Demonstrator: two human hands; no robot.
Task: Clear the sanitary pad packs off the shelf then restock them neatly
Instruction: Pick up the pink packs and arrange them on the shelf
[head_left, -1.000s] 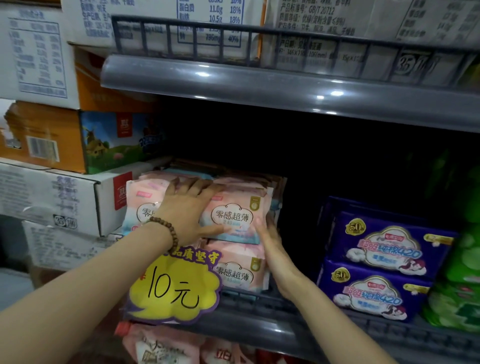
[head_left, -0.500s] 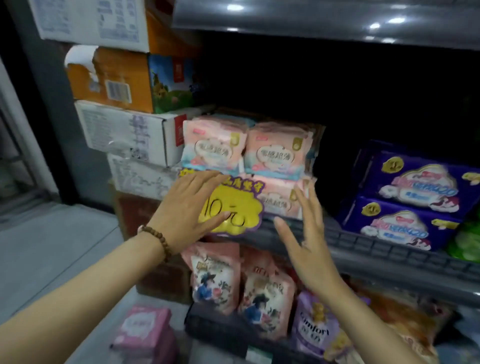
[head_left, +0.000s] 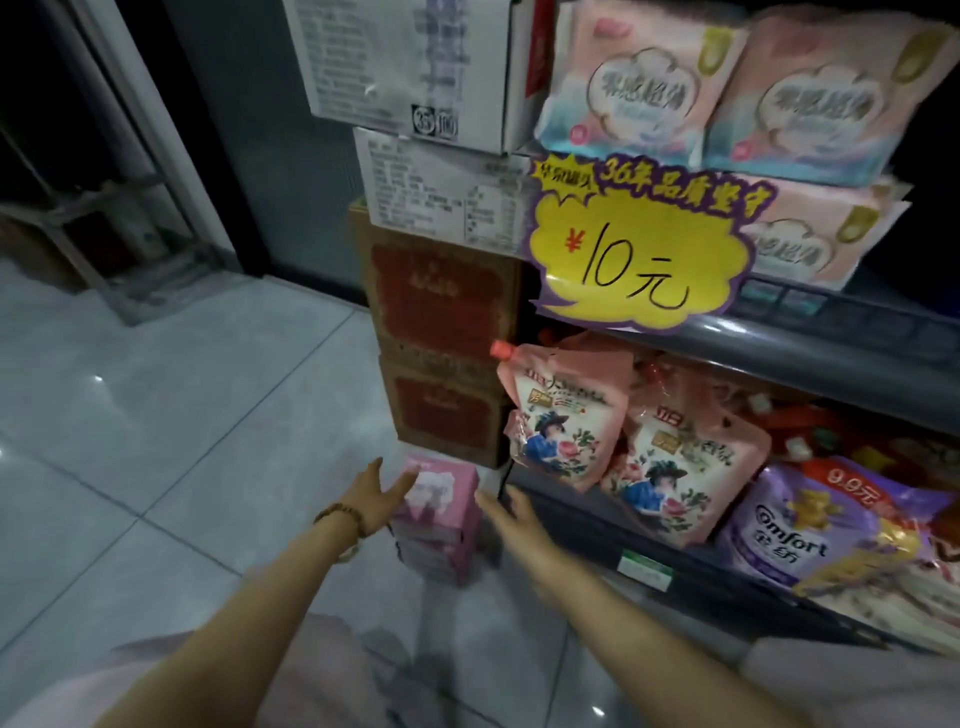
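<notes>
Left grip (head_left: 382, 501): yours was wide, fingers spread and holding nothing, at the left edge of the top pack; whether it touched could not be told.
Right grip (head_left: 511, 519): also wide and empty, fingers straight, just beside the stack's right side.
Stack of pink packs (head_left: 441, 519): stood on the floor (head_left: 208, 389) between your two grips, in front of the brown cartons (head_left: 441, 296).
Shelf packs (head_left: 639, 93): two sat side by side over a lower layer on the shelf (head_left: 831, 343), partly behind the yellow price sign (head_left: 639, 249).
</notes>
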